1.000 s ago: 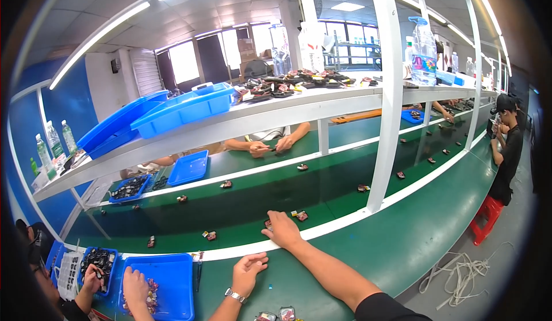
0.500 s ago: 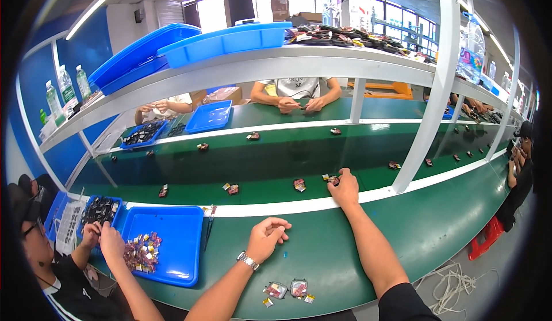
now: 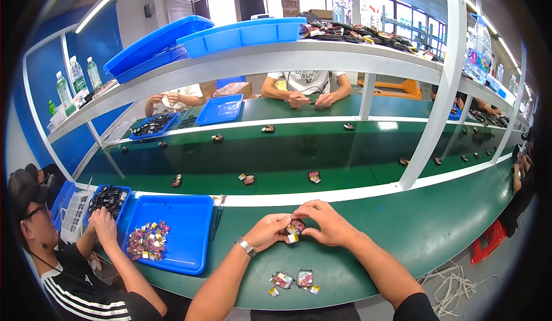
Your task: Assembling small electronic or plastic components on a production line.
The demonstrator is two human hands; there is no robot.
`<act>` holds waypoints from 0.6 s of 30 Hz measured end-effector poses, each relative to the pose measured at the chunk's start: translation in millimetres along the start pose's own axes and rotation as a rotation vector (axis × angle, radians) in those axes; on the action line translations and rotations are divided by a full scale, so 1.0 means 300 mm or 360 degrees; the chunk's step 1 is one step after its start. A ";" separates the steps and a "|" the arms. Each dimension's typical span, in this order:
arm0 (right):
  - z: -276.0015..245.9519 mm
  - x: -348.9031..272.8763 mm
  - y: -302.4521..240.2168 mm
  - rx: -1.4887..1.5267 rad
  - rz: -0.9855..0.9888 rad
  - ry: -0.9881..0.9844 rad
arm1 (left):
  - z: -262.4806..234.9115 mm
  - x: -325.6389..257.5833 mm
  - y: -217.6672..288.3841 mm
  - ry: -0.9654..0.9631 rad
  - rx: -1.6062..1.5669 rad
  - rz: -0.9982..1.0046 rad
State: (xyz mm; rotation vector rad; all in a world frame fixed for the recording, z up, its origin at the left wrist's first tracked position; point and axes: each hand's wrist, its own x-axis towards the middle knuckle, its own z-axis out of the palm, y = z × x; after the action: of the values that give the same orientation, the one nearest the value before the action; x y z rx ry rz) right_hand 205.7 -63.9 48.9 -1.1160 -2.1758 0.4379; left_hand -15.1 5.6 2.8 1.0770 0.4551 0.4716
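Observation:
A small reddish circuit board assembly with a silver-and-yellow battery (image 3: 294, 229) is between my two hands, over the green worktop. My left hand (image 3: 268, 233), with a metal watch at its wrist, grips it from the left side. From the right, the curled fingers of my right hand (image 3: 329, 224) close on its upper and right edges; some fingertips are hidden behind it. Below my hands lie two clear-framed board assemblies (image 3: 282, 279) side by side, each with a small battery (image 3: 314, 289) hanging out at its lower edge.
Several board assemblies (image 3: 314, 176) lie on the green conveyor belt (image 3: 276, 160) behind a white rail. To the left stands a blue tray (image 3: 198, 234) of small parts, with tweezers (image 3: 218, 220) beside it. A co-worker (image 3: 86, 263) sits left. A white post (image 3: 431, 108) rises at right.
My right hand has come back from the belt with a board assembly and met my left hand, which has closed on it. The view has shifted slightly.

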 end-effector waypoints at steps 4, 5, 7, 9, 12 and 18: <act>0.012 -0.006 0.005 0.0115 -0.0014 0.0102 | 0.020 0.004 0.003 0.0052 -0.0061 -0.0031; 0.027 -0.013 0.015 -0.0008 -0.0050 0.0286 | 0.042 0.010 0.005 0.0135 -0.0092 0.0051; 0.048 -0.006 0.000 -0.0119 -0.0074 0.0470 | 0.067 0.010 0.008 0.0223 -0.0125 0.0116; 0.074 0.000 -0.037 -0.0176 0.0085 0.0545 | 0.075 0.013 0.004 0.0273 -0.0256 0.0157; 0.102 0.007 0.002 -0.0303 -0.0088 0.0592 | 0.064 0.018 -0.015 0.0289 -0.0310 0.0179; 0.086 0.013 0.029 -0.0511 -0.0297 0.0558 | 0.080 0.025 -0.021 0.0355 -0.0286 0.0236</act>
State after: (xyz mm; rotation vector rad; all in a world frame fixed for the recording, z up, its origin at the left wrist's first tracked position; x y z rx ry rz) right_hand 191.8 -55.8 26.6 -1.0481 -2.0499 -0.1859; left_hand 5.5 -9.8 5.8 0.8915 0.5205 0.7548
